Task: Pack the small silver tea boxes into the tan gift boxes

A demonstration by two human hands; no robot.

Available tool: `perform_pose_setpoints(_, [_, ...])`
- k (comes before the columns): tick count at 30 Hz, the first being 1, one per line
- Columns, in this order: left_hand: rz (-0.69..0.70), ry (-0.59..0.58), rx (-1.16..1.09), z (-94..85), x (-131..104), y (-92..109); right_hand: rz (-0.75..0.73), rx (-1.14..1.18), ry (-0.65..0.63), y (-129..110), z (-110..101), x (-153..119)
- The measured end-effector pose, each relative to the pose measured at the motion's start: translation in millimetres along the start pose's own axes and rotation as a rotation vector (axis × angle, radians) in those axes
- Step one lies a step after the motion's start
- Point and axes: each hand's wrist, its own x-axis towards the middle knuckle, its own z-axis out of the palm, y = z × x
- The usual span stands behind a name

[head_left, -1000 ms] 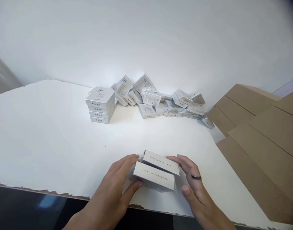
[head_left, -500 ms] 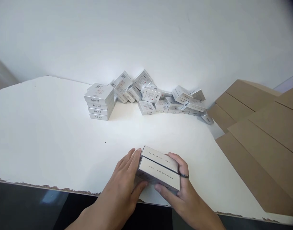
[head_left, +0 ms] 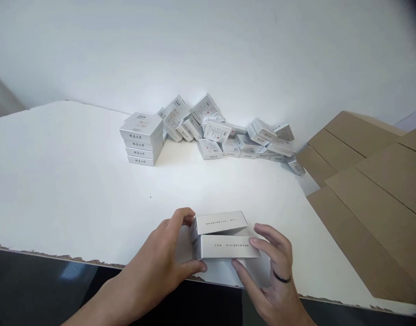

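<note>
Two small silver-white cartons lie side by side near the table's front edge, print on their upturned narrow sides. The far carton (head_left: 221,222) is angled away from the near carton (head_left: 224,247), leaving a wedge-shaped gap toward the right. My left hand (head_left: 167,249) spans both at their left ends, fingers behind the far one and thumb at the near one's front. My right hand (head_left: 274,262), with a dark ring, has a fingertip on the near carton's right end and its thumb against the front side; its other fingers are raised.
Toward the back left stands a neat stack of similar cartons (head_left: 142,131). A loose heap of several more cartons (head_left: 216,131) leans along the white wall (head_left: 208,50). Large brown cardboard boxes (head_left: 374,199) line the right side. The white table (head_left: 75,194) has a chipped front edge.
The two cartons have turned to lie more level across my view, and a gap has opened between them. My right hand has loosened and shifted right; its fingers no longer wrap around both.
</note>
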Motion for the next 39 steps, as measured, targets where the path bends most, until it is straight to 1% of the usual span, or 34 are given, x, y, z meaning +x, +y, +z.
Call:
perform_pose_setpoints(3, [0.015, 0.021, 0.028, 2.7, -3.2, -4.8, 0.014, 0.054, 0.006, -3.1, 1.7, -3.8])
perform_pose_setpoints(7, [0.152, 0.045, 0.132, 0.1, -4.7, -7.8, 0.098, 0.169, -0.032, -4.0, 1.9, -7.6])
perform_pose_setpoints(9, [0.222, 0.023, 0.196, -3.8, -6.2, -9.0, 0.132, 0.209, -0.089, -3.1, 1.1, -10.7])
perform_pose_setpoints(12, [0.262, -0.029, 0.252, -10.0, -9.1, -12.7, 0.139, 0.243, -0.126, -1.1, -0.2, -15.6])
perform_pose_setpoints(15, [0.259, -0.014, 0.257, -12.5, -10.4, -16.8, 0.155, 0.262, -0.127, -0.3, -0.2, -17.9])
perform_pose_setpoints(18, [0.22, -0.01, 0.217, -9.5, -8.4, -16.6, 0.213, 0.303, -0.131, -2.5, 1.1, -17.9])
perform_pose_setpoints(21, [0.155, -0.011, 0.166, -3.3, -4.3, -11.8, 0.351, 0.368, -0.137, -6.6, 1.9, -17.1])
perform_pose_setpoints(23, [0.119, 0.019, 0.153, 0.0, -2.3, -8.7, 0.436, 0.387, -0.134, -6.8, 0.4, -18.4])
perform_pose_setpoints(25, [0.088, 0.029, 0.15, 0.2, -1.8, -6.7, 0.458, 0.384, -0.108, -2.6, -3.4, -22.4])
perform_pose_setpoints(27, [0.086, 0.035, 0.137, -4.2, -2.6, -5.1, 0.437, 0.375, -0.06, 5.1, -9.0, -28.6])
perform_pose_setpoints(29, [0.14, 0.094, 0.128, -13.3, -3.0, -1.9, 0.405, 0.35, -0.011, 12.6, -14.6, -34.3])
perform_pose_setpoints(31, [0.268, 0.215, 0.164, -24.2, -1.0, 3.6, 0.384, 0.333, 0.011, 14.9, -18.0, -36.4])
perform_pose_setpoints(33, [0.398, 0.318, 0.226, -32.4, 4.7, 11.0, 0.412, 0.351, 0.02, 9.7, -17.7, -33.5])
perform_pose_setpoints(34, [0.447, 0.335, 0.24, -34.2, 8.9, 14.9, 0.443, 0.373, 0.019, 4.8, -16.0, -30.5])
perform_pose_setpoints(35, [0.479, 0.325, 0.235, -34.3, 13.6, 18.9, 0.472, 0.399, 0.017, -1.1, -13.7, -26.8])
perform_pose_setpoints(37, [0.492, 0.227, 0.185, -30.4, 23.4, 26.5, 0.518, 0.431, -0.001, -12.8, -8.0, -19.3])
perform_pose_setpoints(39, [0.416, 0.091, 0.136, -25.6, 30.6, 33.1, 0.54, 0.417, -0.032, -20.6, -3.0, -13.4])
